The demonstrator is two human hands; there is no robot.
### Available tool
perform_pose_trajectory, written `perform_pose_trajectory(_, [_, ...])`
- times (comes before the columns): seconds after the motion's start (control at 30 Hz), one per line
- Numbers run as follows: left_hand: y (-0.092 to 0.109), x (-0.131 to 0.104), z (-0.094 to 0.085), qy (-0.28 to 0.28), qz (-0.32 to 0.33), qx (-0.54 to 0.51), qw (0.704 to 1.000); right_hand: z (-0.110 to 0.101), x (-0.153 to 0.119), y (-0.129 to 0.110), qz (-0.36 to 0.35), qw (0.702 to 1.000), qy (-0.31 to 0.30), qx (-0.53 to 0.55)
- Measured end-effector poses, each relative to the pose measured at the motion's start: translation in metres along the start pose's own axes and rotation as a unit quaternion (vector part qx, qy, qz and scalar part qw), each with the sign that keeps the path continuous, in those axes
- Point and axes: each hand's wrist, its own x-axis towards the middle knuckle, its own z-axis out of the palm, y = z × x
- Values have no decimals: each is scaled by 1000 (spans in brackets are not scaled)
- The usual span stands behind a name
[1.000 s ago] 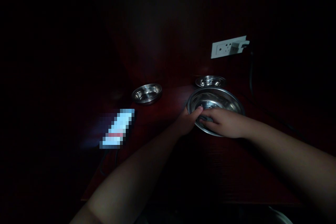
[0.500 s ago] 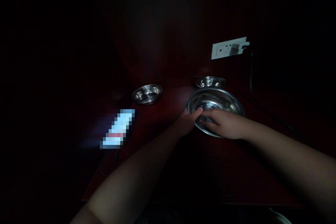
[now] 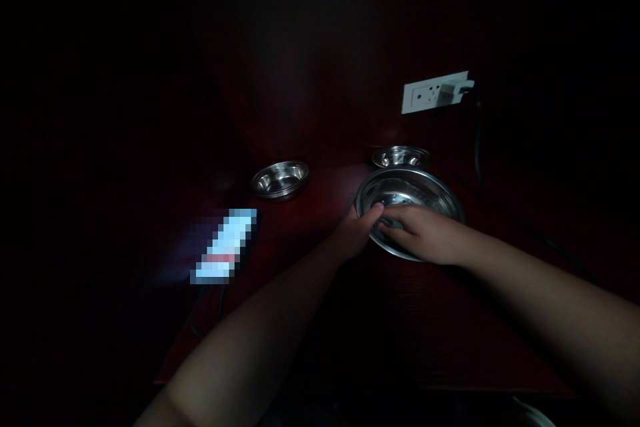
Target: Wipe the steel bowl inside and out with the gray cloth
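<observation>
The large steel bowl [image 3: 430, 190], its opening facing up and its slightly oval outline running left to right, is held at its left rim in the partly closed grip of the left hand [image 3: 357, 230]. The right hand [image 3: 425, 232] is reached over the near rim, palm down, fingers curled inside; whether anything is gripped there cannot be told.

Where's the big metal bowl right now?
Head view, right of centre: the big metal bowl is at the left hand, with the right hand reaching in, just in front of a smaller bowl.
</observation>
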Motion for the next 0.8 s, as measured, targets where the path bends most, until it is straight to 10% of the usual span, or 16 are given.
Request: perform_pose_trajectory(0.8, [-1, 3, 1, 7, -30, -9, 999, 3, 1, 18, 115, 974, 78, -177])
